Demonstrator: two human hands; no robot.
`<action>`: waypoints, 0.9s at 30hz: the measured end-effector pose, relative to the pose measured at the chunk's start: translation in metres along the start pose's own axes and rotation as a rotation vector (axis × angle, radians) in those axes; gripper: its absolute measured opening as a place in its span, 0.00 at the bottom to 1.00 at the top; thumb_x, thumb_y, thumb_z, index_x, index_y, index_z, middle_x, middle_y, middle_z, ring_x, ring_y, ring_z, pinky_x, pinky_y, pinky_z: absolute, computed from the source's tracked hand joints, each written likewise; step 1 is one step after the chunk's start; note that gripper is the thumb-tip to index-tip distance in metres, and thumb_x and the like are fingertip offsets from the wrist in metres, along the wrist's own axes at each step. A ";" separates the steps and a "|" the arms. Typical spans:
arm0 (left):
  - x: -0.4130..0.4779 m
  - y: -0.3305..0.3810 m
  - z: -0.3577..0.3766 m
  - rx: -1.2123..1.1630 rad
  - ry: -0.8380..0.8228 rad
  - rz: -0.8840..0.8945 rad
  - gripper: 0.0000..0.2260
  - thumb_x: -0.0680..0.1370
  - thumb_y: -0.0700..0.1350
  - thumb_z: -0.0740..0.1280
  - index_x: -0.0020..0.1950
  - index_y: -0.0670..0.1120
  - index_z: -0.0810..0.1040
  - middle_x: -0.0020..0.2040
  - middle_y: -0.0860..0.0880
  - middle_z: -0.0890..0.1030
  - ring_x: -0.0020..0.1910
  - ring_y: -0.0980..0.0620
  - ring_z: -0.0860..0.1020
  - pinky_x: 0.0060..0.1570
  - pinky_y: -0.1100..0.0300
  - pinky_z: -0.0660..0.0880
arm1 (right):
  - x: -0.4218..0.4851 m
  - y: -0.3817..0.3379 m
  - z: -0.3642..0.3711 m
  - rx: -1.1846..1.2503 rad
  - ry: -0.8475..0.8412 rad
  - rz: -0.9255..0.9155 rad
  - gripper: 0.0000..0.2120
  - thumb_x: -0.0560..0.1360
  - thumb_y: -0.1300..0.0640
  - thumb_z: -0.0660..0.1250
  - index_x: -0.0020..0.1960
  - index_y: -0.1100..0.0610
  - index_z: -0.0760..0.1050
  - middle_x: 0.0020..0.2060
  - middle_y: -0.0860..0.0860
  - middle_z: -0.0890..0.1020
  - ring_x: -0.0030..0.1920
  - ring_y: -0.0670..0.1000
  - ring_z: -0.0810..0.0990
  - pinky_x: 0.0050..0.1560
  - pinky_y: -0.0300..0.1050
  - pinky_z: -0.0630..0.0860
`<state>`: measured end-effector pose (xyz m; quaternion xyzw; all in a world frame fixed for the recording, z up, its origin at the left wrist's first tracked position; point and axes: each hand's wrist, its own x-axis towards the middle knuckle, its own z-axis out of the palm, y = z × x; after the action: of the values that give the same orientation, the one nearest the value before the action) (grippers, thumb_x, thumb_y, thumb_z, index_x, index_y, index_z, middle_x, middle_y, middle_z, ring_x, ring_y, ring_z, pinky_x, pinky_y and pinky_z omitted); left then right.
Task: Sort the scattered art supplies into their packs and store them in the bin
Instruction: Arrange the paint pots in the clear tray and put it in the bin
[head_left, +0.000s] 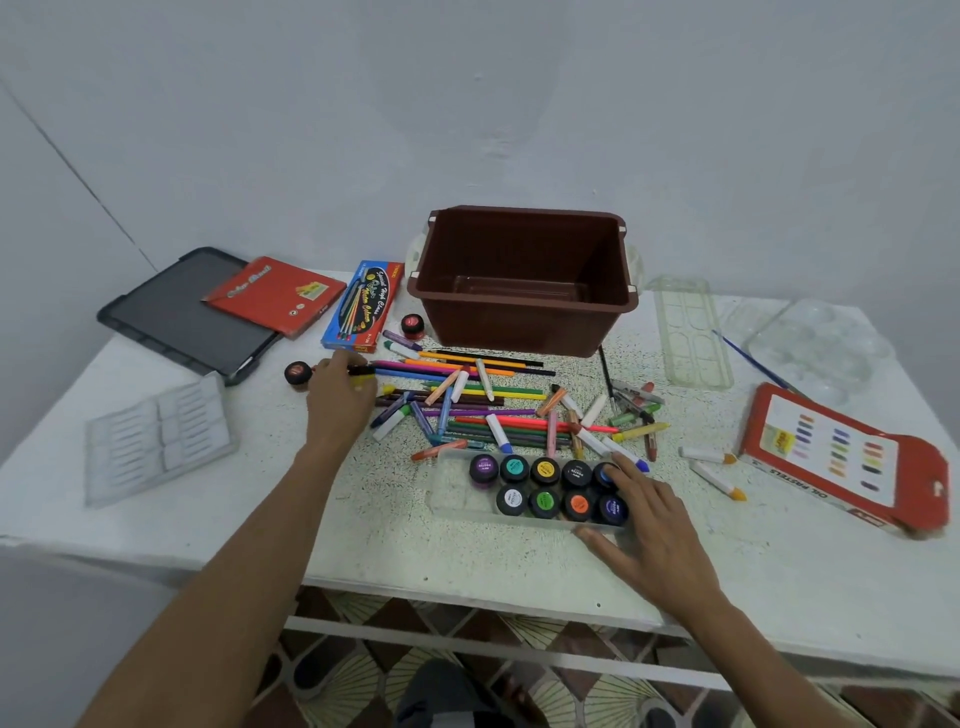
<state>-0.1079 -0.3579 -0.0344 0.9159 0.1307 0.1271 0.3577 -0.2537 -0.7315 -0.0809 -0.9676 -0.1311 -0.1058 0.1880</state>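
Observation:
A clear paint tray (456, 489) at the table's front holds several small black paint jars with coloured lids. My right hand (654, 530) lies over its right end, fingertips on a blue-lidded jar (602, 474), thumb by the tray's front edge. My left hand (337, 400) is over the left ends of a pile of coloured pencils (467, 371) and crayons (498, 431); something yellow shows under its fingers. A loose red-lidded jar (297, 373) sits just left of that hand, another (413, 325) near the brown bin (519, 322), which stands at the back.
A blue pencil box (363, 306), a red box (275, 296) on a black lid (176, 322) and a clear insert (156, 441) lie left. At right are a clear palette (691, 332), a clear blister (815, 343), a brush (753, 364), a red oil-pastel box (841, 457) and two loose pastels (722, 483).

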 end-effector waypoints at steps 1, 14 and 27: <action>-0.006 0.005 0.000 -0.074 -0.025 0.009 0.07 0.75 0.39 0.70 0.52 0.45 0.77 0.50 0.45 0.80 0.49 0.48 0.78 0.46 0.56 0.73 | 0.000 0.000 0.000 0.001 0.000 0.003 0.37 0.75 0.29 0.56 0.73 0.53 0.66 0.74 0.48 0.67 0.65 0.51 0.70 0.64 0.47 0.69; -0.100 0.042 -0.007 -0.232 -0.347 0.201 0.10 0.72 0.45 0.77 0.46 0.50 0.77 0.48 0.57 0.82 0.48 0.66 0.79 0.44 0.74 0.72 | -0.001 0.001 0.000 0.009 0.008 -0.009 0.35 0.75 0.31 0.59 0.73 0.52 0.64 0.74 0.48 0.67 0.65 0.51 0.70 0.63 0.47 0.69; -0.151 0.021 0.008 -0.067 -0.318 0.458 0.15 0.71 0.40 0.76 0.49 0.52 0.74 0.50 0.56 0.79 0.51 0.56 0.78 0.53 0.59 0.77 | -0.002 0.000 -0.001 0.013 0.002 -0.008 0.36 0.75 0.30 0.58 0.74 0.52 0.64 0.74 0.48 0.67 0.66 0.50 0.69 0.64 0.46 0.68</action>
<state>-0.2431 -0.4275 -0.0469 0.9177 -0.1415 0.0636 0.3657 -0.2554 -0.7321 -0.0802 -0.9657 -0.1357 -0.1067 0.1942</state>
